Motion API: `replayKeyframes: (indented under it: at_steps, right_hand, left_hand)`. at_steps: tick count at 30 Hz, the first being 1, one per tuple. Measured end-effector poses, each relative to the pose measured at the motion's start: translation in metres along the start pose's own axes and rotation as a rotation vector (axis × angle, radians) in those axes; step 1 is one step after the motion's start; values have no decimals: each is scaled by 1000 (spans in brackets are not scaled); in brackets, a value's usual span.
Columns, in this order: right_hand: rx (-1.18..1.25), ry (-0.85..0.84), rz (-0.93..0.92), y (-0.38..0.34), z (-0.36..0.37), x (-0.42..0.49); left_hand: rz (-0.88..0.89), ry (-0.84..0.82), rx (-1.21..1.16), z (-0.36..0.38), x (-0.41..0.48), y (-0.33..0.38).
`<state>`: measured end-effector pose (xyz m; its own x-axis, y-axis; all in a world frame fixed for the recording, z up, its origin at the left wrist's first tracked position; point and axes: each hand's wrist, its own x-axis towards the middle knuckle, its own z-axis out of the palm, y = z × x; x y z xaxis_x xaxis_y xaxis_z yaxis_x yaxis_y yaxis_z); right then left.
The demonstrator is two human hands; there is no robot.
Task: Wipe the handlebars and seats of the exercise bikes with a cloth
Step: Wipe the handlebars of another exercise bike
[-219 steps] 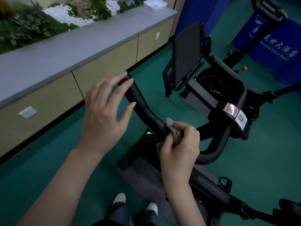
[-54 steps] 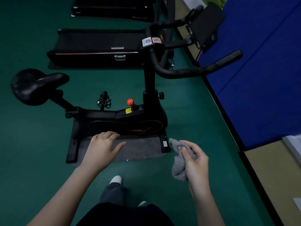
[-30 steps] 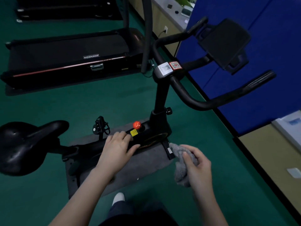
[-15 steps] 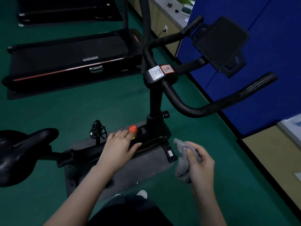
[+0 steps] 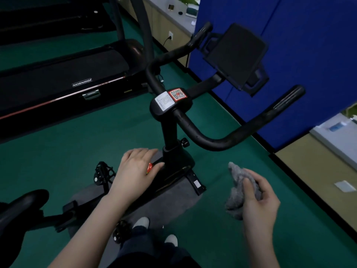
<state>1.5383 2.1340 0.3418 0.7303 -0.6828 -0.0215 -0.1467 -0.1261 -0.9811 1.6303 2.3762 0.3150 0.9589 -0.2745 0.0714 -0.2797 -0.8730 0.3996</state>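
At the far left the black seat [image 5: 23, 202] pokes in, cut off by the edge of the view and well apart from both hands. The left hand [image 5: 133, 171] reaches out with flat, relaxed fingers over the bike's low frame, holding nothing; a red knob [image 5: 149, 168] shows just under its fingertips, though I cannot tell whether the hand rests on anything. Past the upright post, the handlebars [image 5: 222, 141] sweep up and to the right, bare of either hand. Low on the right, the right hand [image 5: 258, 206] has its thumb and fingers curled round the cloth [image 5: 235, 190], which hangs in the air below the near bar and touches no part of the bike. This looks like an approach step, with no wiping under way on this bike. The next move probably calls for lifting the cloth up to the near bar, wrapping it round, and sliding along the curve to the tip, perhaps with the left hand steadying the bike. The cloth is grey, fuzzy and soft, bunched into a loose wad with one corner sticking up.
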Motion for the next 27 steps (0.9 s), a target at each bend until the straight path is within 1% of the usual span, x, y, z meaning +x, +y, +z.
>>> replayKeyframes:
  at_steps: [4,7,10,13,18,20,22,24,27]
  right_hand:
    - [-17,118,-100,-26,20,-3]
    - [-63,152,-227,-50,43,-3]
    - [-178,161,-349,-68,76,2]
    - [-342,153,-458,-78,116,15]
    - [-557,119,-499,-83,184,39]
    - [-637,71,-497,-81,201,44]
    - [-683,10,-475,-76,209,45]
    - [-736,-8,-479,-72,208,41]
    - [-817,50,-473,-67,196,33]
  left_hand:
    - [104,32,-67,-15,26,-12]
    - [200,102,-158,-28,48,-20]
    - [305,181,-232,-38,73,-26]
    - [382,220,-264,-41,100,-31]
    - [441,175,-299,-37,137,-36]
    - [465,154,-332,-34,145,-37]
    - [485,151,-367,-30,151,-37]
    - [498,158,-400,-27,155,-36]
    - [524,166,-416,-24,160,-36]
